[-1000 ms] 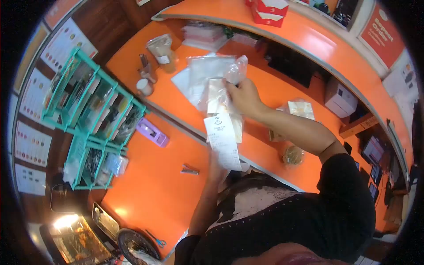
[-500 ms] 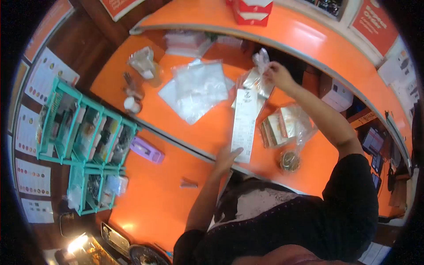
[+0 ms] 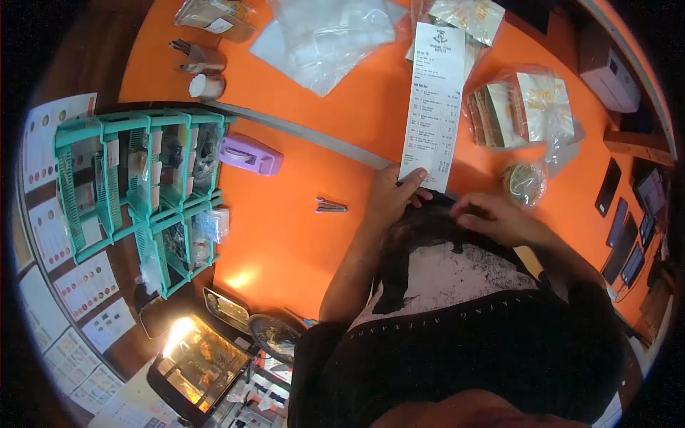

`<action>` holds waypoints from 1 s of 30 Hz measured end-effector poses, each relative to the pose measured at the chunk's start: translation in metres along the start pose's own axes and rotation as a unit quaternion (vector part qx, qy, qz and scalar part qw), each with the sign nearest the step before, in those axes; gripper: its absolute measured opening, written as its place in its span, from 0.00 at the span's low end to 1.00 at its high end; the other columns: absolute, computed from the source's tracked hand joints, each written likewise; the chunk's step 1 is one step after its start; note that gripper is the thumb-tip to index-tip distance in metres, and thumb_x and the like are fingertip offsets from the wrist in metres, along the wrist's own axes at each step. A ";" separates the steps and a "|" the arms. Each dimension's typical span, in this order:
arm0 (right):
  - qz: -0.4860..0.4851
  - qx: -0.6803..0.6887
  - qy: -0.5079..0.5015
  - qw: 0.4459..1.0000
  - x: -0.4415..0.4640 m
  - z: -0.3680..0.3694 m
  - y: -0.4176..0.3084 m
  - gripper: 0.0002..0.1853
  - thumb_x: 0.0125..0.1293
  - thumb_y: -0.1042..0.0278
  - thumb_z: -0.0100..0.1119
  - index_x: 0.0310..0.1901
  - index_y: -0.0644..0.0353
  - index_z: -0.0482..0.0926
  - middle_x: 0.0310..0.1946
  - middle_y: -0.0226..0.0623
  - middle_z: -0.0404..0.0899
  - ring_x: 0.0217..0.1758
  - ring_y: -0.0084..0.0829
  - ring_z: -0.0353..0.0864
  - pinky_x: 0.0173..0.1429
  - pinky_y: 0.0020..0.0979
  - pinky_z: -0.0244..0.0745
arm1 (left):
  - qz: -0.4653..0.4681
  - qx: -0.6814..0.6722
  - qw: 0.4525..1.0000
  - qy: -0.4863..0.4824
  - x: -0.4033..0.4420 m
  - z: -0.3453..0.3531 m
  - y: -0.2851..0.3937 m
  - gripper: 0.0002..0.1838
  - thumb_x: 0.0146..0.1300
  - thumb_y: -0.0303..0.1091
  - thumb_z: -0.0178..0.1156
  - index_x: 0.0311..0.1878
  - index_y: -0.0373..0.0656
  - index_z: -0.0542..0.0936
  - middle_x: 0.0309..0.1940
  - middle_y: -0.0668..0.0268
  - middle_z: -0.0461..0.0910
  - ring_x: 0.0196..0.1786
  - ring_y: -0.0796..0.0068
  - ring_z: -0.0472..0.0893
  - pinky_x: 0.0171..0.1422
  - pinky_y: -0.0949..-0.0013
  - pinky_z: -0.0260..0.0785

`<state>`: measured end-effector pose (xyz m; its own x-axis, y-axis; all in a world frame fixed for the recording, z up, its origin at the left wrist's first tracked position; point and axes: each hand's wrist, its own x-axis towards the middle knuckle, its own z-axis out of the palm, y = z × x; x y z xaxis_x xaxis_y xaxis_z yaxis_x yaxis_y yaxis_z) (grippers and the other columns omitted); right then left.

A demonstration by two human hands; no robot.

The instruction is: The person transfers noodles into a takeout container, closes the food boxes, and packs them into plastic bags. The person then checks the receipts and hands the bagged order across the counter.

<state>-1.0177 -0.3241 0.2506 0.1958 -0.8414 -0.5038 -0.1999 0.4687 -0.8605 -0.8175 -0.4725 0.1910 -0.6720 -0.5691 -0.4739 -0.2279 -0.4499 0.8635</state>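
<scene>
My left hand pinches the lower end of a long printed receipt, which lies over the orange counter's edge. Just right of the receipt's bottom, my right hand is in front of my shirt, fingers curled loosely and apart, with nothing visible in them. Beyond the receipt's top is a clear bag of boxes. A second clear bag with boxes stands to the right. Near it sits a round wrapped item.
Flat clear plastic bags lie at the top. On the left are a teal rack, a purple tape dispenser, a stapler and a white-lidded jar. Phones lie at the right.
My right hand has let go of the bag of boxes and come back near my body. My left hand still holds the receipt. The view has shifted.
</scene>
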 end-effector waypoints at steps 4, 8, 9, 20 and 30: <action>-0.012 0.008 0.097 0.995 0.036 0.031 0.087 0.11 0.76 0.62 0.57 0.51 0.60 0.78 0.43 0.36 0.81 0.47 0.30 0.81 0.54 0.34 0.76 | -0.007 -0.006 1.000 0.000 0.006 0.002 -0.009 0.16 0.73 0.36 0.61 0.53 0.31 0.81 0.37 0.59 0.86 0.32 0.75 0.86 0.30 0.74 0.76; -0.036 -0.033 0.195 0.980 0.022 0.037 0.089 0.08 0.72 0.69 0.62 0.48 0.61 0.79 0.42 0.36 0.81 0.43 0.26 0.80 0.50 0.29 0.76 | 0.004 0.089 0.994 0.059 0.020 -0.009 -0.035 0.15 0.75 0.40 0.59 0.49 0.35 0.83 0.37 0.59 0.87 0.35 0.74 0.87 0.34 0.71 0.76; -0.094 -0.063 0.212 0.971 0.014 0.038 0.089 0.08 0.71 0.71 0.63 0.48 0.62 0.79 0.41 0.37 0.81 0.41 0.26 0.80 0.48 0.28 0.76 | -0.004 0.066 0.995 0.070 0.022 -0.012 -0.039 0.15 0.75 0.40 0.58 0.49 0.35 0.83 0.36 0.60 0.88 0.36 0.75 0.87 0.34 0.71 0.76; -0.183 0.078 0.537 0.820 -0.038 0.012 0.198 0.46 0.56 0.78 0.73 0.73 0.61 0.53 0.66 0.48 0.65 0.70 0.39 0.68 0.73 0.41 0.66 | 0.160 0.233 0.934 0.220 0.008 0.013 -0.037 0.14 0.74 0.36 0.60 0.54 0.36 0.76 0.40 0.63 0.82 0.40 0.74 0.83 0.43 0.70 0.74; -0.281 -0.165 0.666 0.671 -0.076 -0.072 0.164 0.42 0.62 0.66 0.66 0.73 0.64 0.53 0.74 0.49 0.58 0.75 0.43 0.63 0.79 0.45 0.57 | 0.293 0.304 0.906 -0.031 0.011 0.119 -0.014 0.20 0.73 0.33 0.60 0.63 0.38 0.69 0.56 0.59 0.75 0.57 0.67 0.77 0.61 0.65 0.71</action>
<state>-1.1349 -0.2027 0.1532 -0.6587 -0.4581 0.5969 -0.6982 0.0764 -0.7118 -0.9060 -0.3904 0.1943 -0.8371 -0.5395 0.0908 -0.1532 0.3905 0.9078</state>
